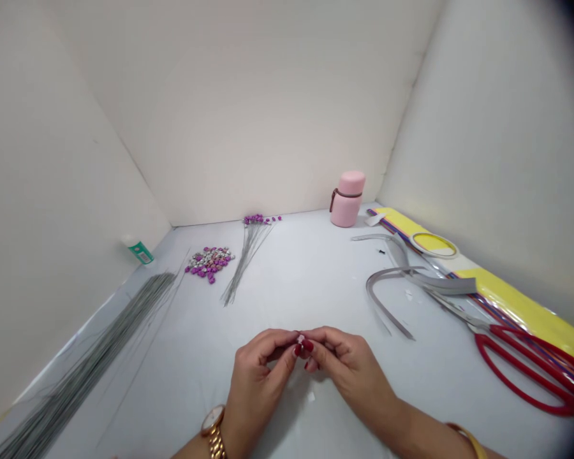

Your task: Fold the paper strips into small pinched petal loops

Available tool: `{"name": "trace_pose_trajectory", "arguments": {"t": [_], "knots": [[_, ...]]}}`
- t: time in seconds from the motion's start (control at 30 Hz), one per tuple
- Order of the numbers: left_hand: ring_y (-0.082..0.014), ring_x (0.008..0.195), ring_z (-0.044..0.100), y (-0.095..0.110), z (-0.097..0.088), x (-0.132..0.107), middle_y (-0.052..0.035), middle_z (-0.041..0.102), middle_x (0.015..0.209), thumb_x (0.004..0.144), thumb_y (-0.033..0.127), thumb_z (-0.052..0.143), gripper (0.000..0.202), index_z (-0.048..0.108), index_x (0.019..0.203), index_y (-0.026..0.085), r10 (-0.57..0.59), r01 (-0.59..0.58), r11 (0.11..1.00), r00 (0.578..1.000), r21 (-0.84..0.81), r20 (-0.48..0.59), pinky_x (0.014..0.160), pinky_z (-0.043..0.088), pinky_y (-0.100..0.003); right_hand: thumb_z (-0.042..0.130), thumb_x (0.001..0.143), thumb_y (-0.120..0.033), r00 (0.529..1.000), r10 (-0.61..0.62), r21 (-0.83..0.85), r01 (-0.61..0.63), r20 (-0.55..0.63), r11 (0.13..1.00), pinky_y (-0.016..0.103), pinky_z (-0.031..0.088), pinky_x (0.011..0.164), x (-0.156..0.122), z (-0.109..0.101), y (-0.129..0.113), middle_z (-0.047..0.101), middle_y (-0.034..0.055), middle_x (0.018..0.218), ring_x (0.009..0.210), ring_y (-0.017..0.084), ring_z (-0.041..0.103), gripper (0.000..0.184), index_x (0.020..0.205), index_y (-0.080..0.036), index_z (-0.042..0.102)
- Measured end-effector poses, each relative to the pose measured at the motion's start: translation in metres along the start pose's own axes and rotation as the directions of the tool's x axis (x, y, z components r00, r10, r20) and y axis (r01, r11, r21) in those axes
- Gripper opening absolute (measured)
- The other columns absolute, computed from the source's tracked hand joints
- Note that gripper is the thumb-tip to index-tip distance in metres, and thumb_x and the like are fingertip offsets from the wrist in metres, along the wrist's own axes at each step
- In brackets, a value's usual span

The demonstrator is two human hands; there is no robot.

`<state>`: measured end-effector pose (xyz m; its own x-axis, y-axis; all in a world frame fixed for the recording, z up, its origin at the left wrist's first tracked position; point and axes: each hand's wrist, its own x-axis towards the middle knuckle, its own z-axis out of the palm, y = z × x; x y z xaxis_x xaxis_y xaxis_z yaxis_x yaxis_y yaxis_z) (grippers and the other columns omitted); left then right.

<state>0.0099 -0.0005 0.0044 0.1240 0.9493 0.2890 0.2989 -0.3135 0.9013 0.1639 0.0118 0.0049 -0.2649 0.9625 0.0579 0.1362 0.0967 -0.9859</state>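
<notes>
My left hand (257,376) and my right hand (349,366) meet low in the middle of the table, fingertips pinched together. Between them sits a tiny whitish piece (300,338), too small to name. Both hands have closed fingers with red nails. A gold watch is on my left wrist, a gold bangle on my right. A pile of purple and silver beads (209,261) lies further back on the left. Beside it lies a bunch of thin wires with purple beads on their tips (247,255).
A long bundle of thin grey wires (90,366) runs along the left edge. A pink jar (347,199) stands at the back. On the right lie red-handled scissors (530,366), grey strips (402,280), a tape roll (434,244) and yellow sheets (521,306). A small green-labelled tube (138,250) leans at the left wall.
</notes>
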Motion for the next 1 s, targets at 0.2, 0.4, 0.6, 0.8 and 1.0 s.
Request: {"name": "trace_pose_trajectory", "arguments": {"t": [0.2,0.4,0.6,0.8,1.0], "knots": [[-0.015,0.074,0.064,0.0034,0.0003,-0.0003,-0.0062,0.068,0.081,0.077,0.01,0.056,0.015,0.066,0.086,0.016,0.104,-0.102,0.993,0.994,0.053,-0.038,0.065,0.053,-0.024,0.049,0.084,-0.023,0.994,-0.096,-0.04,0.099,0.058,0.994,0.023,0.05,0.062,-0.0008,-0.0033,-0.0011,0.067,0.002,0.071,0.064,0.013,0.062,0.02,0.095,-0.018,0.065],[-0.0156,0.072,0.064,0.0077,-0.0004,0.0019,-0.0059,0.069,0.077,0.074,0.007,0.057,0.016,0.066,0.084,0.016,0.237,-0.227,0.962,0.97,0.15,-0.058,0.066,0.053,-0.025,0.045,0.086,-0.021,0.983,-0.168,-0.149,0.176,0.068,0.973,0.023,0.05,0.063,-0.0021,-0.0032,-0.0029,0.066,0.0028,0.073,0.067,0.014,0.062,0.02,0.093,-0.018,0.063],[-0.0157,0.07,0.064,0.0042,0.0039,-0.0007,-0.0075,0.068,0.075,0.072,0.003,0.057,0.016,0.064,0.081,0.014,0.335,-0.3,0.913,0.938,0.276,-0.09,0.065,0.052,-0.025,0.04,0.087,-0.018,0.947,-0.314,-0.354,0.314,0.059,0.881,0.025,0.049,0.064,-0.0062,0.0,-0.0001,0.066,0.0037,0.074,0.067,0.015,0.062,0.021,0.095,-0.019,0.059],[-0.0155,0.07,0.063,0.0061,0.0058,-0.0014,-0.0055,0.067,0.074,0.075,0.006,0.054,0.014,0.064,0.08,0.015,0.276,-0.245,0.937,0.956,0.249,-0.1,0.066,0.051,-0.026,0.042,0.086,-0.018,0.95,-0.311,-0.325,0.299,0.016,0.897,0.027,0.05,0.065,-0.0055,0.0037,0.0003,0.066,0.0055,0.077,0.069,0.016,0.062,0.02,0.095,-0.016,0.06],[-0.0138,0.076,0.062,0.0046,0.0002,0.0013,-0.0046,0.067,0.082,0.079,0.009,0.053,0.017,0.064,0.088,0.017,0.14,-0.136,0.989,0.989,0.063,-0.049,0.068,0.05,-0.023,0.046,0.086,-0.024,0.988,-0.153,-0.036,0.154,0.013,0.987,0.025,0.052,0.063,-0.003,0.0022,-0.002,0.067,0.0042,0.079,0.065,0.013,0.062,0.023,0.103,-0.017,0.06]]}}
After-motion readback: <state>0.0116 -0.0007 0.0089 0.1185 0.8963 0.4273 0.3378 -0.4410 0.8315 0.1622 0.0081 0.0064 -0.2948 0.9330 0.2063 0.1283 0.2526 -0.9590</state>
